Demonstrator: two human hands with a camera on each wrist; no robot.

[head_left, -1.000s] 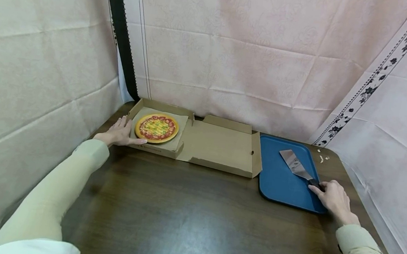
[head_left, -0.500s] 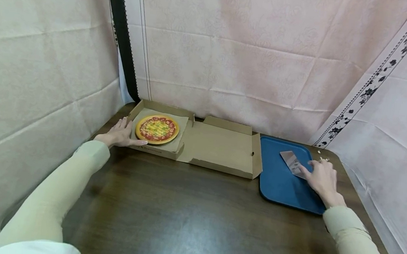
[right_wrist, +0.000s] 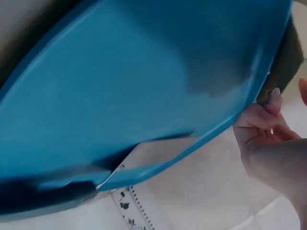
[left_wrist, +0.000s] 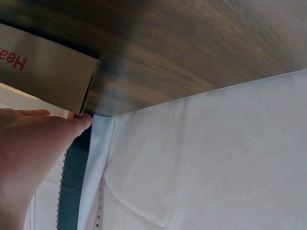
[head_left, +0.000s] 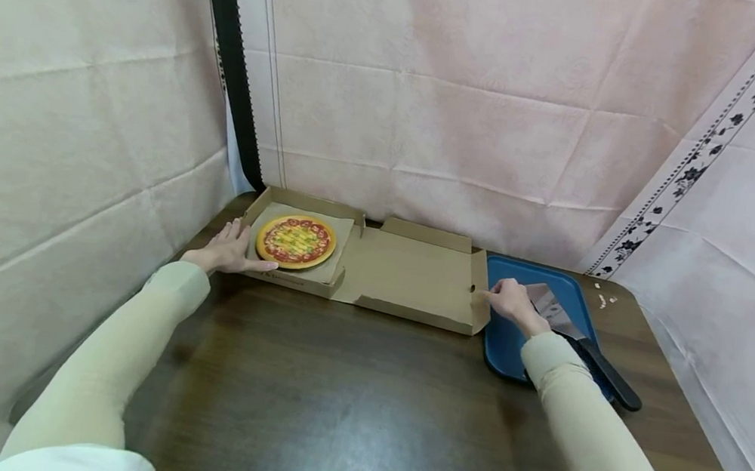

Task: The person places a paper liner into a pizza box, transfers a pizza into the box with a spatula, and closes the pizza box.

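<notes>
An open cardboard pizza box (head_left: 411, 277) lies at the back of the table, its lid folded out to the right. In its left half a pizza (head_left: 296, 242) rests on a paper sheet (head_left: 343, 234). My left hand (head_left: 224, 252) lies spread on the box's front left corner, fingers fairly straight; the left wrist view shows the printed cardboard wall (left_wrist: 48, 69). At the lid's right flap (head_left: 476, 317), my right hand (head_left: 513, 303) holds the edge with bent fingertips (right_wrist: 276, 96). Its thumb is mostly out of the right wrist view.
A blue tray (head_left: 503, 346) stands right of the box, partly under my right forearm. On it lies a metal turner (head_left: 551, 309), its black handle (head_left: 616, 383) reaching past the tray's rim. Small white scraps (head_left: 602, 300) lie behind. Cloth (head_left: 430, 119) hangs around the table.
My right hand has let go of the turner's handle and moved left across the tray to the lid's flap. The turner stays on the tray. My left hand has stayed at the box corner.
</notes>
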